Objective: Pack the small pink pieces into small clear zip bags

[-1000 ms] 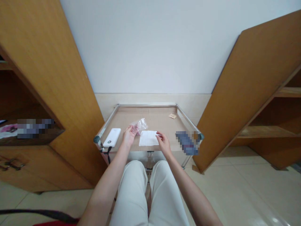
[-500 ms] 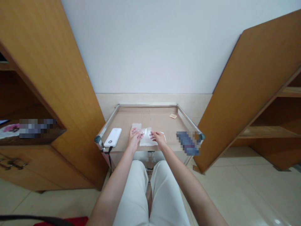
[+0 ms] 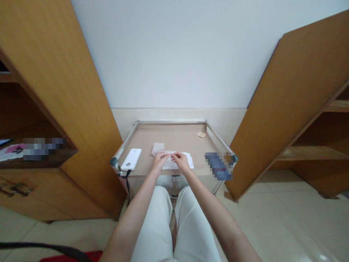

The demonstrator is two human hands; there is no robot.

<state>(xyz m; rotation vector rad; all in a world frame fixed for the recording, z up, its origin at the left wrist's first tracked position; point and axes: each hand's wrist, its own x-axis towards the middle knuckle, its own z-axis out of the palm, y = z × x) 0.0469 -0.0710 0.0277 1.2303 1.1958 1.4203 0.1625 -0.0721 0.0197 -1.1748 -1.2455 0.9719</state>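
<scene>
A person sits at a low table with a shiny metal rail (image 3: 171, 122), and two bare hands are out over it. The left hand (image 3: 160, 159) and the right hand (image 3: 181, 161) are close together, almost meeting. Both are mostly closed, with the fingers pinched in. Between the two pinches there is one tiny see-through bit (image 3: 171, 155), too small to tell just what it is.

Right under the hands lies one flat white sheet of paper (image 3: 185, 162), and the hands cover part of it. Just past the left hand lies one small flat pale pink packet (image 3: 158, 148). It sits beside the paper and does not touch the hands.

Further left on the table is one white power bank (image 3: 131, 159), with one black cord (image 3: 127, 185) hanging down over the edge. At the far right corner is one small tan card (image 3: 201, 134), and near the right edge is one blurred blue thing (image 3: 219, 166). Two wooden cabinet doors stand open, one on each side: the left door (image 3: 54, 91) and the right door (image 3: 283, 109).
</scene>
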